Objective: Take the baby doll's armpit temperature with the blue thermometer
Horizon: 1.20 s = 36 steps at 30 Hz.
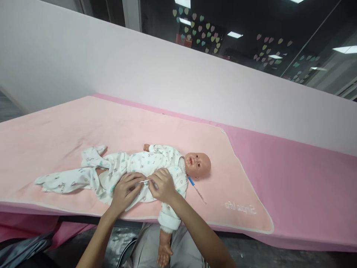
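A baby doll (198,165) lies on its back with its head to the right. It wears white printed baby clothes (145,160) with an open front edge. My left hand (126,190) pinches that edge over the belly. Close beside it, my right hand (162,185) pinches the same edge nearer the chest. A small strip of cloth shows between my fingertips; any fastener there is too small to make out. One doll arm (165,247) hangs over the table's front edge, its cuff turned back. The leg part of the clothing (67,180) stretches to the left.
A thermometer-like stick with a blue end (196,189) lies near the doll's head. A peach blanket (240,186) covers much of the pink-covered table (306,186). Behind stands a white low wall (139,70) below dark glass with heart stickers.
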### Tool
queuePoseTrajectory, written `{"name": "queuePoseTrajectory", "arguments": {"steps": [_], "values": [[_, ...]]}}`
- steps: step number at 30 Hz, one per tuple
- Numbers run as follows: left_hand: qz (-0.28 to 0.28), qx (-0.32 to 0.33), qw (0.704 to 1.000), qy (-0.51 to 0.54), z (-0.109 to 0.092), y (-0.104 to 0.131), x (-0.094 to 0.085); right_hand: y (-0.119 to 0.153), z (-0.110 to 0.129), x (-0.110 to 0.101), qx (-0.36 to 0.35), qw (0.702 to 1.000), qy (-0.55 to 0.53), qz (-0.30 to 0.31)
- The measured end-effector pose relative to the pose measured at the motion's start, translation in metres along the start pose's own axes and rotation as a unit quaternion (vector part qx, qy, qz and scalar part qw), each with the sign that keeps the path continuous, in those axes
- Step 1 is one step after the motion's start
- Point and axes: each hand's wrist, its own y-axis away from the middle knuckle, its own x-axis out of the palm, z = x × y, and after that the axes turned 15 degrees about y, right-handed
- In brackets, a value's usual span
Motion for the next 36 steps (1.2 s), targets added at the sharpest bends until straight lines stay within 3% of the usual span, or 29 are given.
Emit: {"name": "queuePoseTrajectory", "arguments": {"steps": [8, 17, 22, 24, 28, 31, 33, 36], "values": [[0.001, 0.037, 0.999, -0.019, -0.004, 0.002, 0.001, 0.002, -0.001, -0.001, 0.03, 0.999, -0.04, -0.01], [-0.022, -0.015, 1.0, -0.016, -0.008, 0.001, 0.006, 0.003, -0.004, 0.0, 0.035, 0.999, -0.018, 0.019], [-0.007, -0.026, 1.0, -0.007, -0.009, 0.0, 0.004, 0.016, 0.002, -0.023, 0.028, 0.999, 0.027, -0.011], [-0.005, -0.029, 1.0, -0.007, -0.008, 0.0, 0.003, 0.036, 0.001, -0.04, 0.069, 0.996, 0.038, -0.036], [-0.011, -0.031, 0.999, -0.009, -0.006, 0.0, 0.005, 0.095, -0.019, -0.072, 0.267, 0.955, 0.111, -0.064], [-0.036, -0.054, 0.998, 0.006, -0.004, 0.002, 0.006, 0.131, -0.038, -0.083, 0.389, 0.901, 0.191, 0.001], [-0.052, -0.057, 0.997, 0.023, -0.004, 0.003, 0.005, 0.143, -0.044, -0.086, 0.419, 0.883, 0.21, 0.041], [-0.026, -0.033, 0.998, 0.039, -0.006, 0.003, 0.003, 0.143, -0.042, -0.09, 0.432, 0.875, 0.203, 0.079]]}}
